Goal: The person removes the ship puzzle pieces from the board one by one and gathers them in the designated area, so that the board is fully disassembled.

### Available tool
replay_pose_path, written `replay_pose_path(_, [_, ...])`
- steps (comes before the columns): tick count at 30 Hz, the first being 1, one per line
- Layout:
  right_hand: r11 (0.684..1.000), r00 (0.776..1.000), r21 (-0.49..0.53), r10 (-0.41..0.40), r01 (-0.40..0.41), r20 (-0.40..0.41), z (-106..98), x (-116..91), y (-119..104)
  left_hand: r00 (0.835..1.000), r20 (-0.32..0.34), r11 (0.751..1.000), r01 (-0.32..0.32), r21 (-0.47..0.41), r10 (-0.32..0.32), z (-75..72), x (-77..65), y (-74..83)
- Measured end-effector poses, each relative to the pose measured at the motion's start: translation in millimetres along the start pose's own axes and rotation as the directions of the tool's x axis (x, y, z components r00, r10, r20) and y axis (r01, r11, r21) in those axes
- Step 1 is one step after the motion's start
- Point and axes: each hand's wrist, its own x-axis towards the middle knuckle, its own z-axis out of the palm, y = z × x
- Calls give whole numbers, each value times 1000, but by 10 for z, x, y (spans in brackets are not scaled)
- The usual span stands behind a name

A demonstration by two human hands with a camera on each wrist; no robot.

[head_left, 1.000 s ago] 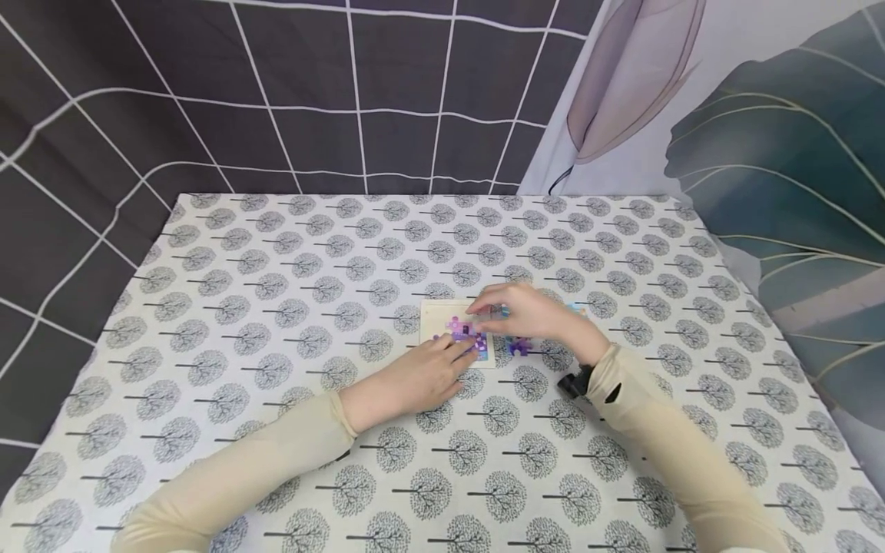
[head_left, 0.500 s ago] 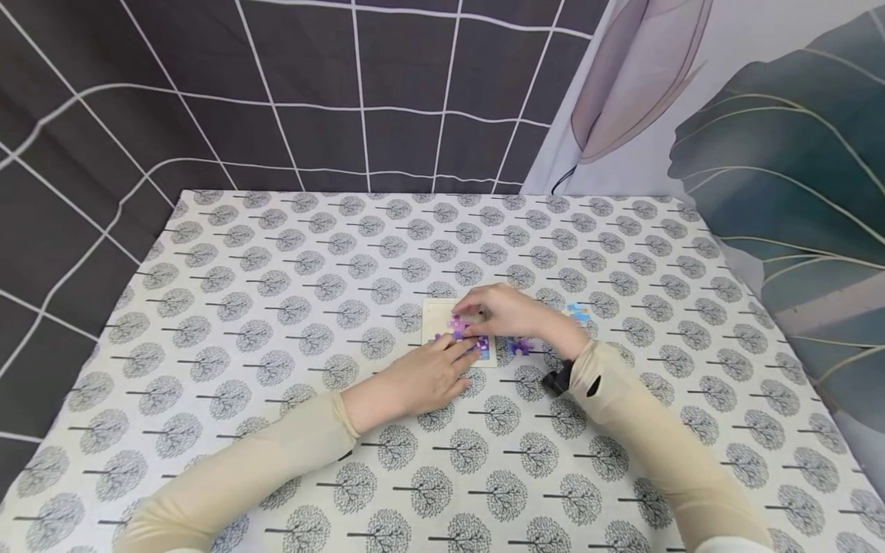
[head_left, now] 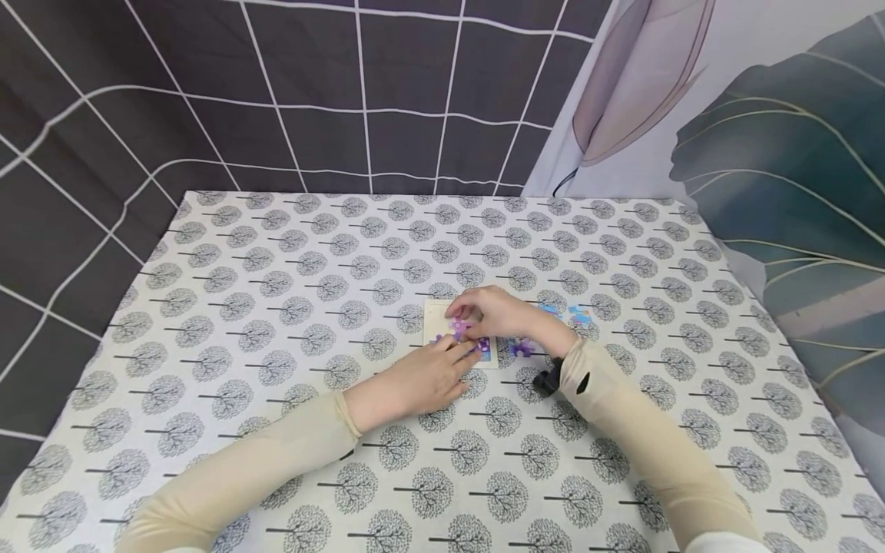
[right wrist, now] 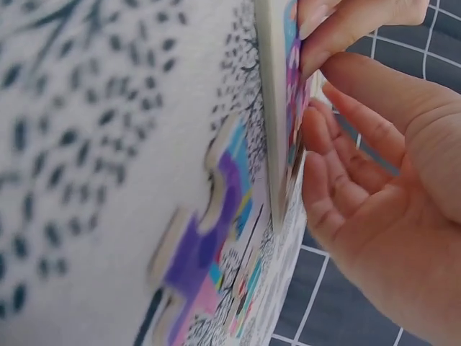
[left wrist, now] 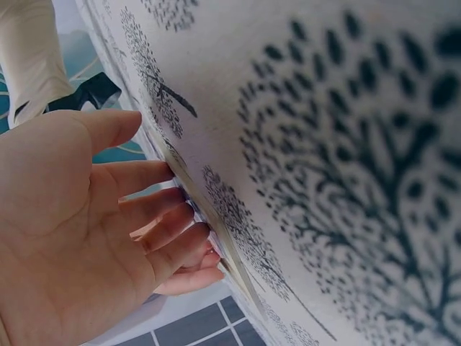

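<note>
A cream puzzle board [head_left: 433,313] lies flat on the table, with purple and pink jigsaw pieces [head_left: 459,326] set in it. My left hand [head_left: 423,376] rests on its near side, fingers extended over the pieces. Over the far right part bends my right hand [head_left: 499,313], its thumb and fingertips around a jigsaw piece that the hand mostly hides. In the right wrist view the right hand [right wrist: 382,180] meets the board [right wrist: 271,108] beside the left fingertips. The left wrist view shows the left hand's palm [left wrist: 79,223] and fingers along the board's edge.
A loose purple jigsaw piece [head_left: 522,349] lies just right of the board; the right wrist view shows that purple piece [right wrist: 209,231] close up. Blue pieces [head_left: 579,315] lie farther right, partly behind the right wrist. A tree-print cloth [head_left: 332,246] covers the table.
My right hand has shifted left over the board, its fingertips now nearer the board's middle. More of the blue pieces shows behind the right wrist. The left hand stays in place.
</note>
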Motion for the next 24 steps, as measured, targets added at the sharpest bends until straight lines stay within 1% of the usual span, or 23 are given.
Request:
replay_pose_path(4, [995,996,54,83,-85,40,-14,30,-16,1000,-2,1000,0,5,0,-7,-1,1])
replay_pose_path(9, [989,988,31,140,-142,63,-26,58,-30,1000,12,1000,0,11,0,-9,15,-2])
replay_pose_path(11, [989,987,19,144,-146,65,-28,63,-38,1000,18,1000,4,4,-4,-10,23,-5])
replay_pose_path(14, [990,989,12,137,-138,62,-29,66,-50,1000,21,1000,10,-5,-10,-10,30,-8])
replay_pose_path(20, [997,997,1,75,-75,31,-17,55,-41,999,31,1000,19,6,-19,-13,28,5])
replay_pose_path(24, [999,999,20,33,-34,18,-9,41,-22,999,38,1000,29,8,-29,-21,20,20])
